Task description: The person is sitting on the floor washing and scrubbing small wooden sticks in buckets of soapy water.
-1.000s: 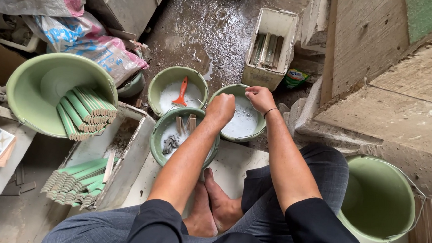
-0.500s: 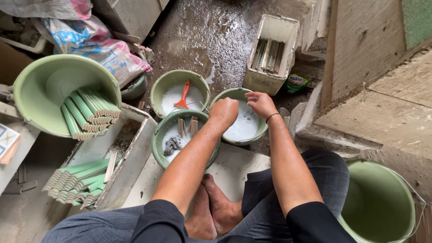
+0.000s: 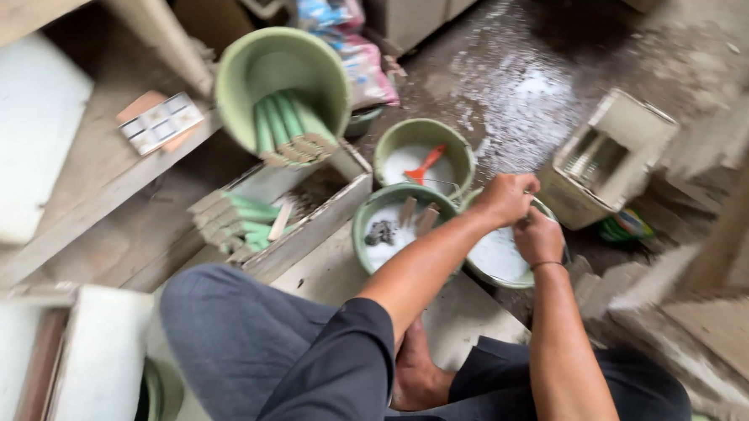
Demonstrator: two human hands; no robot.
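Note:
My left hand (image 3: 503,197) and my right hand (image 3: 538,237) are together over a green bowl of white liquid (image 3: 497,256), fingers curled; the blur hides what they grip. Beside it, nearer my left arm, a second green bowl (image 3: 397,222) holds white liquid, several small sticks and a dark lump. Behind these a third green bowl (image 3: 424,156) holds white liquid and a red spoon (image 3: 425,164). I sit with dark trousers and a bare foot (image 3: 418,377) below my arms.
A large green tub (image 3: 281,78) tilts at the back, holding green-tipped sticks (image 3: 287,129). More such sticks (image 3: 238,220) lie in a wooden tray (image 3: 306,233). A pale crate (image 3: 606,157) stands on the wet floor at right. Plastic bags (image 3: 357,41) lie behind.
The view has swung left and tilted, with motion blur. My two hands have come closer together over the right-hand bowl.

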